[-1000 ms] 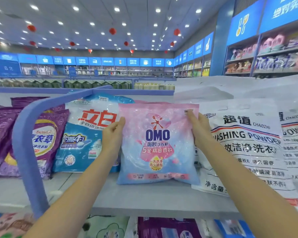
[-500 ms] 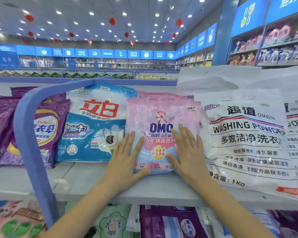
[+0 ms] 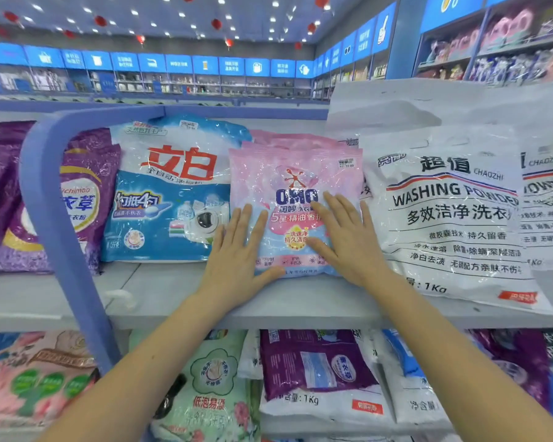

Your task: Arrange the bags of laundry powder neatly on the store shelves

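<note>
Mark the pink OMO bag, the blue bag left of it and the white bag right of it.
pink OMO bag [image 3: 296, 173]: head view, upper front.
blue bag [image 3: 173, 193]: head view, front centre.
white bag [image 3: 447, 218]: head view, printed front.

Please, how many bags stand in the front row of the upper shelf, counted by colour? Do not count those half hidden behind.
Purple bags: 2
Blue-and-white bag: 1
Pink bag: 1
White bags: 2
Total: 6
</note>
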A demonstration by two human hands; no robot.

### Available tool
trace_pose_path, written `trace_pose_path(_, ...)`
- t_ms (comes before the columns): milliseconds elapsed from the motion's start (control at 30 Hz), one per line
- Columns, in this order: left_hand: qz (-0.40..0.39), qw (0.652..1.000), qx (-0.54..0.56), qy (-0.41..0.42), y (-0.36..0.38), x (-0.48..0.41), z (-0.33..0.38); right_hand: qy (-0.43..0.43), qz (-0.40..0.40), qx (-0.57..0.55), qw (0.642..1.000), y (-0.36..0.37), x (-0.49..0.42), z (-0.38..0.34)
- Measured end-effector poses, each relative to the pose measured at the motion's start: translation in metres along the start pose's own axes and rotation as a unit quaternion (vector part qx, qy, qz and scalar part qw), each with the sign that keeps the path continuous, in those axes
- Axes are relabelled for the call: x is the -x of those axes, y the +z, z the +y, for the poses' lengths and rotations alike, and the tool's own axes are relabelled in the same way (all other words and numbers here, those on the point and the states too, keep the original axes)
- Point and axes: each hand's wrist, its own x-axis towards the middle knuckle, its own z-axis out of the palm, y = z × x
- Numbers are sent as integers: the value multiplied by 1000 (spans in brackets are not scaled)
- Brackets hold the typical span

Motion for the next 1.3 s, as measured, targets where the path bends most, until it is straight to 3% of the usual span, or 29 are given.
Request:
trace_pose_path(67,21,999,38,1,-12,5,3,21,61,-73,995,-14,8,-11)
trace_pose_path(167,136,984,114,3,-34,32,10,21,219,-213,952,-40,41,-31)
trace_pose_path(267,225,956,189,-23,-36,98,16,37,258,-312,914,-47,100,-52)
trace_pose_path(333,212,952,214,-58,-17,152,19,45,218,-343,913,-28,143,-61)
trace_pose_path(433,94,974,179,-98,27,212,10,116,113,-361,918,22,192,-67)
trace_pose_path(633,-78,978,60,-185,85,225,-29,207,-39,-224,951,103,218,-56)
trace_pose_path(800,-173,967,-3,-187,120,200,-42,175,-187,-122,959,139,196,-49)
trace_pose_path(1000,-208,962,-26,-177,153,208,-50,92,-312,-86,942,168,197,-26)
trace_pose_path(1300,-190,965,-38,-179,158,210,-48,75,-278,-50,956,175,200,-34)
